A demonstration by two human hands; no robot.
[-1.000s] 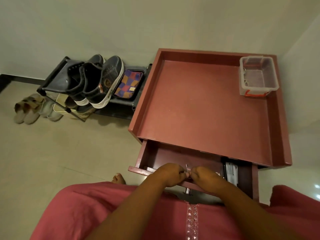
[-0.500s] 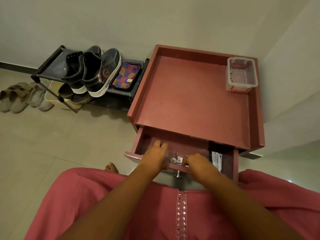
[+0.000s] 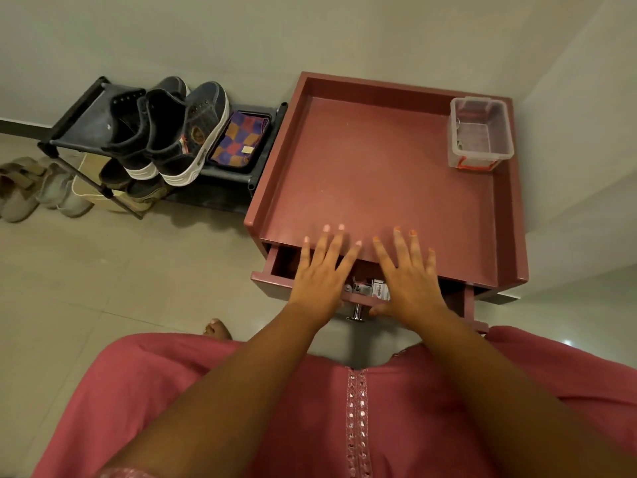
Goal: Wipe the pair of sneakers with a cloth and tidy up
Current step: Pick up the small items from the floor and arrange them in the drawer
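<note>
Both hands, left hand (image 3: 319, 274) and right hand (image 3: 408, 276), are hovering with fingers spread straight, gripping nothing, over the open drawer (image 3: 275, 270) at the bench's (image 3: 379, 167) near edge. The sneakers (image 3: 172, 132) are sitting on the shoe rack (image 3: 79, 122), beside the checked cloth (image 3: 239, 139).

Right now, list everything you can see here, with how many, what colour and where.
sneakers: two, dark with white soles, top of shoe rack
cloth: one, checked purple and orange, rack tray beside sneakers
shoe rack: one, black, against wall
sandals: several, beige, floor left of rack
cabinet: one, maroon, tray-style top
drawer: one, maroon, part open, small items inside
plastic box: one, clear, cabinet's far right corner
left hand: fingers straight, over drawer
right hand: fingers straight, over drawer
</note>
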